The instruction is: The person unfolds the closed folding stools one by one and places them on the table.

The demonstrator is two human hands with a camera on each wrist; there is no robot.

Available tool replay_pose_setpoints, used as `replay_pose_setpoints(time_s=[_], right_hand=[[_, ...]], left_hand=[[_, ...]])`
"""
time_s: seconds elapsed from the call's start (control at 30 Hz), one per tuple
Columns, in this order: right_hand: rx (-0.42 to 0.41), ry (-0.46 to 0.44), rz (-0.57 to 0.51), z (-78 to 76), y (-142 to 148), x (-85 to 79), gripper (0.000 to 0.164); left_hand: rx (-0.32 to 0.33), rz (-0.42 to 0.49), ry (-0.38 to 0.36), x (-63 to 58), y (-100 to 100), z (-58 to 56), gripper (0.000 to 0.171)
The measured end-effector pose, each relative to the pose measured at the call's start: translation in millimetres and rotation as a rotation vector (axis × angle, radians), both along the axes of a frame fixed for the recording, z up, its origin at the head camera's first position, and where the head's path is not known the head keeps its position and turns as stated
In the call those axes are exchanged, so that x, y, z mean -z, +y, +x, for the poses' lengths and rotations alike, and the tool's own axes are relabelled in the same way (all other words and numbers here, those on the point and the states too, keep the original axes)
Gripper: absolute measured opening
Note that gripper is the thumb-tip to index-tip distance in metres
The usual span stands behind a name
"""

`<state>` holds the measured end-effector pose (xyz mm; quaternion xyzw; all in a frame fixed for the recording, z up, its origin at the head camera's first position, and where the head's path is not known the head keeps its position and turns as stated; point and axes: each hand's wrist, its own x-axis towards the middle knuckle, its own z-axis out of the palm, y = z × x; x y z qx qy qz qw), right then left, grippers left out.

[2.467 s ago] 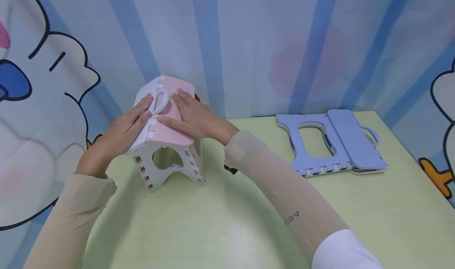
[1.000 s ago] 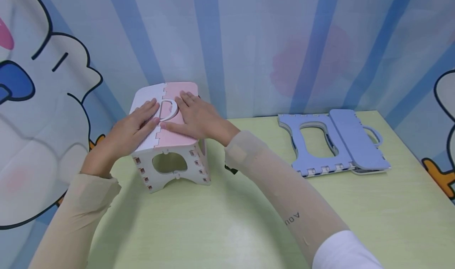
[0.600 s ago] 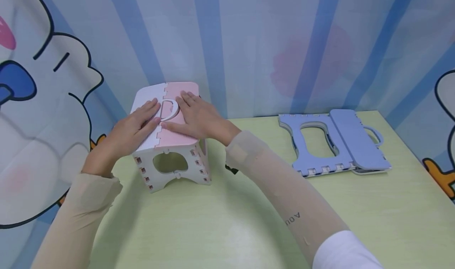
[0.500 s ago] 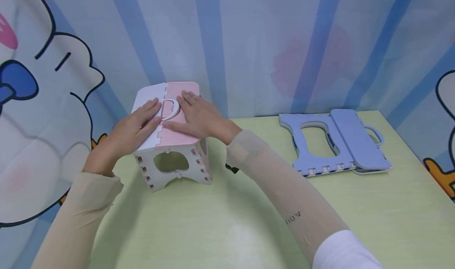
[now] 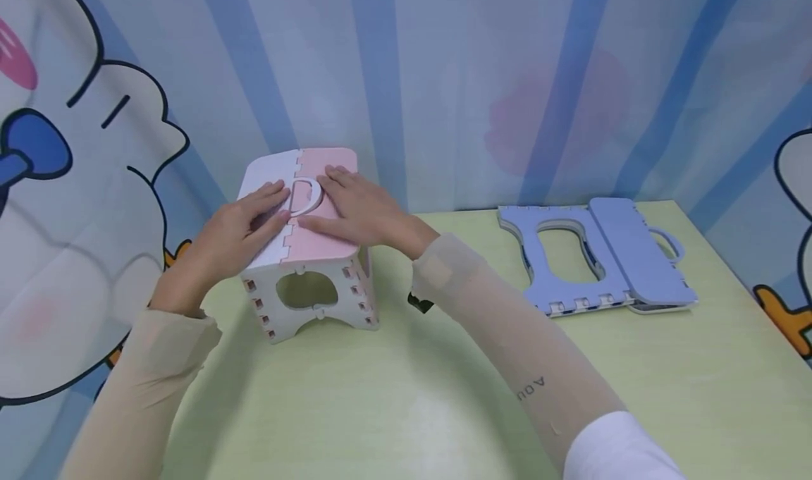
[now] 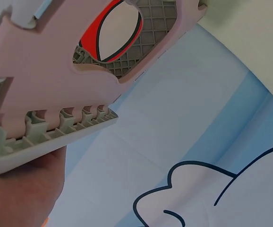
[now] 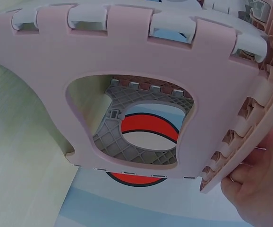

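A pink and white folding stool (image 5: 306,244) stands unfolded on its legs at the left of the table, its two-part top lying flat. My left hand (image 5: 231,233) rests on the white half of that top, fingers extended. On the pink half lies my right hand (image 5: 364,208), fingers straight and thumb spread. Between the hands sits the stool's white loop handle (image 5: 311,197). In the left wrist view the stool's pink side panel (image 6: 56,71) and the hand under the seat edge show. The right wrist view shows another pink side panel (image 7: 136,56) with a large opening.
A blue folding stool (image 5: 609,254), folded flat with its loop handle to the right, lies at the back right of the pale green table (image 5: 431,395). A printed curtain (image 5: 444,92) hangs behind the table. A small dark object (image 5: 420,302) shows beside my right wrist.
The stool's top was peaked along its middle seam and has been pressed down flat, its legs spreading. Both hands stayed on the top; my right hand has since shifted very slightly to the right.
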<state>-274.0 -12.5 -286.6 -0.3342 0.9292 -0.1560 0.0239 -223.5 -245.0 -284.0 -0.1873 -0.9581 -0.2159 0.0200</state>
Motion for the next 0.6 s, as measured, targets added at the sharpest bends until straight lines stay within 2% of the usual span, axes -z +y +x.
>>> replay_pose_setpoints(time_s=[0.23,0.4,0.6], right_hand=[[-0.008,0.037,-0.15,7.7,7,-0.8,0.077],[0.016,0.034,-0.264,15.8,12,-1.0,0.069],[0.035,0.044,-0.386,22.7,19,2.1,0.061]], left_hand=[[-0.009,0.017,0.077,-1.5,3,4.8,0.059],[-0.018,0.032,0.135,-4.8,8,14.2,0.055],[-0.034,0.063,0.163,-12.0,18,29.0,0.051]])
